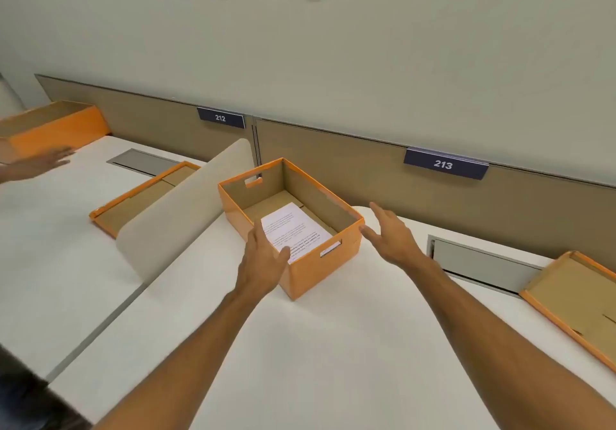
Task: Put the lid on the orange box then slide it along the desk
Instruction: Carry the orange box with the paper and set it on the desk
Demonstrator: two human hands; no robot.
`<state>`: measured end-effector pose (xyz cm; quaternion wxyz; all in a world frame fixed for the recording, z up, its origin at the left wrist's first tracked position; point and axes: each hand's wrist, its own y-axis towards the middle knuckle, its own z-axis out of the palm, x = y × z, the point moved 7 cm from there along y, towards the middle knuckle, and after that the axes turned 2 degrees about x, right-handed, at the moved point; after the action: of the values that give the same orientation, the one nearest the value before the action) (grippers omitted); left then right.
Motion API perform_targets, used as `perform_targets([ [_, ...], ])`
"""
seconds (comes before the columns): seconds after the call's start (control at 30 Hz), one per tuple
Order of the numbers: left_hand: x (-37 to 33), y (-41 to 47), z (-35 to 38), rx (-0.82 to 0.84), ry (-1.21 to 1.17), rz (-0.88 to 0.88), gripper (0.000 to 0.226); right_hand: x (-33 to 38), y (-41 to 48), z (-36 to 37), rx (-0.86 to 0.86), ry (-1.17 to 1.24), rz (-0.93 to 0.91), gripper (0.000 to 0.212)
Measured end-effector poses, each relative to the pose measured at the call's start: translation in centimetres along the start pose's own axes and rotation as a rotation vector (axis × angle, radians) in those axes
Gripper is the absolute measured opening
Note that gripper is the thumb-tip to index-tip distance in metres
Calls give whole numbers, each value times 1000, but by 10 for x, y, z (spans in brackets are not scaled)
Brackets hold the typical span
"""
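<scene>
An open orange box point(318, 271) stands on the white desk point(300, 346), with printed white paper point(293, 229) lying inside. My left hand point(263, 259) hovers at the box's near left corner, fingers spread, holding nothing. To the right of the box, my right hand point(391, 234) is open, its fingertips close to the right corner. An orange lid point(573, 299) lies upside down at the desk's right edge, away from both hands.
A beige curved divider point(180, 209) separates this desk from the left one, where a second upturned lid point(140, 196) lies. Another person's hand point(50, 159) rests by a second orange box point(50, 129) at far left. Panels numbered 212 and 213 line the back.
</scene>
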<state>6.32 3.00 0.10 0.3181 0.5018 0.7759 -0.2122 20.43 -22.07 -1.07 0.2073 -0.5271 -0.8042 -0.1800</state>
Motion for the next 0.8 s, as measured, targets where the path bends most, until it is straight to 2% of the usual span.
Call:
perform_targets([
  [0.2, 46, 35, 26, 72, -139, -218, 90, -20, 40, 32, 82, 79, 172, 71],
  [0.33, 68, 51, 40, 115, -248, -298, 87, -35, 61, 38, 38, 272, 303, 70],
  [0.43, 81, 57, 52, 152, -356, -383, 86, -43, 74, 43, 13, 362, 347, 58],
  [0.57, 85, 62, 61, 184, -508, -379, 76, -47, 84, 54, 17, 489, 419, 31],
  [0.7, 85, 63, 62, 151, -556, -370, 69, -50, 84, 59, -22, 604, 482, 19],
  [0.8, 88, 66, 62, 148, -573, -393, 75, -52, 80, 57, -52, 696, 514, 16],
])
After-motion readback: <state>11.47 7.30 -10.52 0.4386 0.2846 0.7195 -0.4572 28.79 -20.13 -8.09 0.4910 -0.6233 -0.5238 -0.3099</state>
